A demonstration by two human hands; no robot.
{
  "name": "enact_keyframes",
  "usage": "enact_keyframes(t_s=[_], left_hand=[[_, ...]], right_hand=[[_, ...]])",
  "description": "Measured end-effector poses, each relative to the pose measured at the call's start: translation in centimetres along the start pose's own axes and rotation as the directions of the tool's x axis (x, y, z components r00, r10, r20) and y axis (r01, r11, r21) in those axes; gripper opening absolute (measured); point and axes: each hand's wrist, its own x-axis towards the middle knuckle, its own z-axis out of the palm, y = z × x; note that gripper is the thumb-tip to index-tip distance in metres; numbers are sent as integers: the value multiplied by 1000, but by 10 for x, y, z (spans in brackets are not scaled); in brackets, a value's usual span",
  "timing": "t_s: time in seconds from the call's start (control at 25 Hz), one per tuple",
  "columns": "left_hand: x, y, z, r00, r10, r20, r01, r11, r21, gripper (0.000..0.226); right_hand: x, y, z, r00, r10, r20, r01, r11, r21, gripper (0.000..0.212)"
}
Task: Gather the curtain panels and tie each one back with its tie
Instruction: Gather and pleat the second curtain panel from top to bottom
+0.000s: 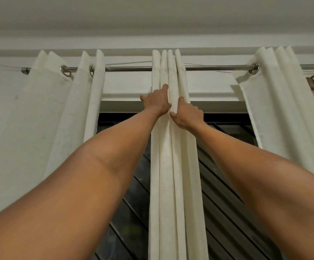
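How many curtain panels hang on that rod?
3: left panel, gathered middle panel where both hands press, right panel. More may hang beyond the edges of view.

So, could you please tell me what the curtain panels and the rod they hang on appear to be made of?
The middle curtain panel between the hands looks like off-white woven cloth, matte, perhaps linen or cotton: a faint weave shows and it hangs in soft folds. The rod appears to be polished metal, likely steel or chrome: silvery with bright highlights.
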Motion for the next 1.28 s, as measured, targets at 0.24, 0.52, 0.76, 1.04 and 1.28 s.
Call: enact_keyframes(t_s=[0.24,0.52,0.76,1.04,1.28], left_hand=[[-5,-1,3,999,-14,-51,16,1000,20,39],[-30,-24,-1,997,-53,59,61,989,-134,38],[-67,5,29,995,102,8,-100,990,-97,40],[-87,7,14,999,23,47,-19,997,-76,21],[-155,9,38,952,-29,304,53,996,-72,12]], right_hand=[[-14,-9,-2,997,-19,-72,13,997,-79,31],[-43,5,-10,992,-32,-126,23,997,-69,22],[-68,-2,2,988,-27,-151,23,999,-30,37],[-104,-4,9,978,182,-98,-161,969,185,82],[-158,2,33,920,318,230,-361,914,183,32]])
